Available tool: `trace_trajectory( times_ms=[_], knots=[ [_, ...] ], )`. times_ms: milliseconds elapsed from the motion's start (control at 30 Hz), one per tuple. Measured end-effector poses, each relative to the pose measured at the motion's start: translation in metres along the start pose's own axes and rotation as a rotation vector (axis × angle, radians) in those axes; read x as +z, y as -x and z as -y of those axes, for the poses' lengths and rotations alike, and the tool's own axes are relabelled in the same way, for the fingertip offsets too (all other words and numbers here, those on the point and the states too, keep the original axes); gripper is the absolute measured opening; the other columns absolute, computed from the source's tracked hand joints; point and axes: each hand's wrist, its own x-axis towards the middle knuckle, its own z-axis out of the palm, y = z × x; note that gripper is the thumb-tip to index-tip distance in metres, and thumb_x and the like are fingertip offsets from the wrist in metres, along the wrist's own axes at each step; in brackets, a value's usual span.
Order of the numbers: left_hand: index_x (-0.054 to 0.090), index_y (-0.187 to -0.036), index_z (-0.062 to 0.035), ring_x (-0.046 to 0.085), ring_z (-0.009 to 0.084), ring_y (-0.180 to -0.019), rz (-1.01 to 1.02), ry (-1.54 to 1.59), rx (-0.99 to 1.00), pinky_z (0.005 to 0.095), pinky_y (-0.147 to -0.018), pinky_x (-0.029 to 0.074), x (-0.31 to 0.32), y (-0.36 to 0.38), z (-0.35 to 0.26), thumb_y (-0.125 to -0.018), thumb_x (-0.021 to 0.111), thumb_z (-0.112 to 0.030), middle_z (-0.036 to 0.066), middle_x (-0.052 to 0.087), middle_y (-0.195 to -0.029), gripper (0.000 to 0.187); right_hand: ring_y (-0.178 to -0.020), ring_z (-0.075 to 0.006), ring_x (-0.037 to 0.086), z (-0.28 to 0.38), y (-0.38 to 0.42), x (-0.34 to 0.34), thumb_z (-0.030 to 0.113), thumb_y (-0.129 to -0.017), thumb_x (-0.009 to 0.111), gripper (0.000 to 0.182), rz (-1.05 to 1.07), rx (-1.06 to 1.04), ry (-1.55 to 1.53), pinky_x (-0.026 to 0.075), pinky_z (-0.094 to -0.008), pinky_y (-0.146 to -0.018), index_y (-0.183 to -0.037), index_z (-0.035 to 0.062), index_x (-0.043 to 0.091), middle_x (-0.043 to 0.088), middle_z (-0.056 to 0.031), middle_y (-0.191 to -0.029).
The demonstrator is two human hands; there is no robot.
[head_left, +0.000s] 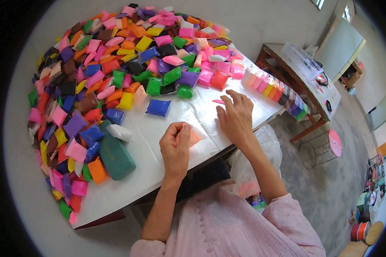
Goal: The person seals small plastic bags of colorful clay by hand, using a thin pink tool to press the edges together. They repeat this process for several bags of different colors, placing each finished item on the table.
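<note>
Peach packet (pixel 196 138): I have it at the front of the desk (pixel 146 165), just beyond the left hand (pixel 176 143), partly hidden by it. Left thumb and fingers are together, pinched on its near edge; can't tell whether the packet's underside touches the desk. Right hand (pixel 237 115) sits over the desk to the right, fingers bent and spread apart, nothing seen in them. A small pink strip (pixel 218 102) lies just beside those fingers; contact, can't tell.

Next out, I get one blue packet (pixel 158 108) lying flat on the desk, apart from both hands, near the pile. Left of the left hand: teal case (pixel 118 159), with a white packet (pixel 120 132) against its upper end. Big pile of coloured packets (pixel 111 64) covers the far and left parts of the desk: pink, orange, green, purple, yellow, brown, black, more. At the right end, a row of packets in clear wrap (pixel 272 91), many colours, set side by side. White sheeting covers the desk top, creased and shiny.

Further out: clear plastic bag (pixel 266 147) below the desk edge, behind the right forearm. On the right I see a second desk (pixel 283 60) with a clear plastic basket (pixel 302 60) on it, and a stool with a pink top (pixel 335 143) on the grey floor (pixel 326 184).
</note>
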Motion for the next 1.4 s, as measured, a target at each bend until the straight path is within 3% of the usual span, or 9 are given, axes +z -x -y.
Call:
trace_trajectory(
  times_ms=[133,267,333,500,600,633,767,1033,1400],
  knots=[
    [0.063,-0.094,-0.0029,0.051,0.0035,-0.075,-0.079,0.108,0.033,0.0197,-0.068,0.044,0.0,0.001,0.004,-0.097,0.059,-0.018,-0.003,0.058,-0.085,0.016,-0.098,-0.0312,0.058,0.009,0.017,-0.028,0.009,-0.081,0.067,0.024,0.089,0.078,-0.501,0.044,-0.0425,-0.083,-0.103,0.0001,0.063,0.062,-0.0169,-0.105],
    [0.061,-0.092,-0.0038,0.052,0.005,-0.076,-0.238,0.186,0.125,0.021,-0.071,0.045,0.0,0.002,-0.001,-0.097,0.06,-0.02,-0.002,0.058,-0.085,0.017,-0.107,-0.0309,0.061,0.045,0.064,-0.05,0.006,-0.084,0.064,0.017,0.209,-0.034,-0.552,0.045,-0.0437,-0.099,-0.099,-0.0015,0.066,0.066,-0.0142,-0.108],
    [0.061,-0.092,-0.004,0.053,0.0058,-0.077,-0.291,0.208,0.15,0.0217,-0.073,0.045,-0.001,0.002,0.0,-0.096,0.06,-0.02,-0.001,0.058,-0.086,0.017,-0.111,-0.0318,0.061,0.057,0.077,-0.078,0.006,-0.085,0.063,0.02,0.365,-0.18,-1.053,0.044,-0.0451,-0.104,-0.103,-0.0032,0.066,0.066,-0.0158,-0.113],
    [0.06,-0.093,-0.0041,0.054,0.0073,-0.077,-0.298,0.295,0.062,0.0227,-0.074,0.046,-0.005,0.002,-0.008,-0.095,0.062,-0.02,0.0,0.059,-0.086,0.016,-0.104,-0.0319,0.065,0.055,0.059,-0.091,0.011,-0.091,0.062,0.02,0.094,0.144,-0.493,0.052,-0.0404,-0.091,-0.103,-0.0037,0.068,0.069,-0.0161,-0.108],
    [0.062,-0.092,-0.004,0.056,0.0078,-0.076,-0.239,0.354,0.018,0.0229,-0.073,0.048,-0.009,0.003,-0.007,-0.094,0.064,-0.019,0.0,0.061,-0.086,0.015,-0.086,-0.0299,0.067,0.051,0.07,-0.088,0.011,-0.09,0.064,0.017,0.395,-0.27,-1.143,0.054,-0.0364,-0.074,-0.099,-0.0033,0.066,0.068,-0.0152,-0.101],
    [0.063,-0.092,-0.004,0.057,0.008,-0.076,-0.223,0.367,-0.008,0.0229,-0.072,0.048,-0.01,0.005,-0.007,-0.093,0.065,-0.019,0.0,0.061,-0.085,0.015,-0.079,-0.0254,0.068,0.047,0.073,-0.104,0.011,-0.09,0.066,0.016,0.636,-0.102,-1.393,0.054,-0.0327,-0.069,-0.097,-0.0025,0.066,0.067,-0.0141,-0.096],
    [0.065,-0.089,-0.0033,0.057,0.0071,-0.073,-0.189,0.356,-0.056,0.022,-0.07,0.048,-0.007,0.013,-0.016,-0.091,0.068,-0.017,0.0,0.062,-0.082,0.014,-0.07,-0.0175,0.065,0.061,0.041,-0.085,0.014,-0.088,0.069,0.02,0.187,0.351,-0.963,0.051,-0.0279,-0.062,-0.102,-0.0005,0.065,0.067,-0.0104,-0.09],
    [0.065,-0.084,-0.0015,0.055,0.0045,-0.07,-0.133,0.282,-0.073,0.0204,-0.064,0.045,-0.011,0.019,-0.018,-0.097,0.061,-0.02,-0.001,0.062,-0.078,0.023,-0.065,-0.0037,0.048,0.07,0.03,-0.029,0.02,-0.098,0.058,0.026,0.291,0.565,-1.311,0.039,-0.0212,-0.055,-0.088,-0.0031,0.064,0.058,0.0025,-0.069],
    [0.065,-0.092,0.0012,0.055,0.0076,-0.074,0.014,0.168,-0.057,0.0223,-0.068,0.044,-0.027,0.021,-0.012,-0.102,0.05,-0.027,0.001,0.062,-0.083,0.033,-0.06,-0.0037,0.043,0.071,0.028,-0.033,0.019,-0.098,0.056,0.027,0.24,0.571,-1.212,0.035,-0.0215,-0.054,-0.081,-0.0012,0.063,0.053,0.0043,-0.065]
  ],
)
